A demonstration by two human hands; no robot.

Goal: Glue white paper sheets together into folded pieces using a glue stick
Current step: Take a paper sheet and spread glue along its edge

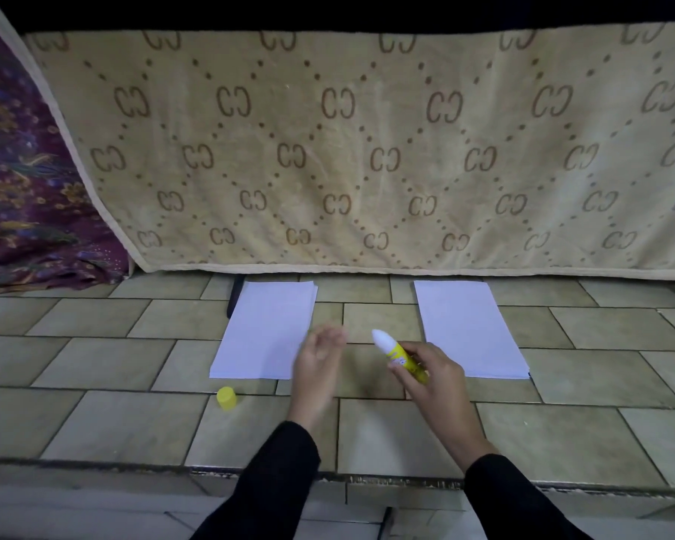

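Your right hand [434,370] grips the yellow glue stick [401,355] round its barrel, with the white glue end uncapped and pointing up and to the left. Your left hand [317,357] is blurred; its fingers look loosely spread and it holds nothing, and it sits over the near right corner of the left paper stack [264,329]. The glue stick is between the two stacks, above the tiled floor [94,344]. The right paper stack [469,325] lies flat just right of your right hand, and both stacks lie side by side, apart from each other. The yellow cap [226,397] stands on the floor near the left stack's near left corner. Far behind the papers hangs a beige patterned blanket [367,150], with a purple flowered cloth [24,169] at the far left
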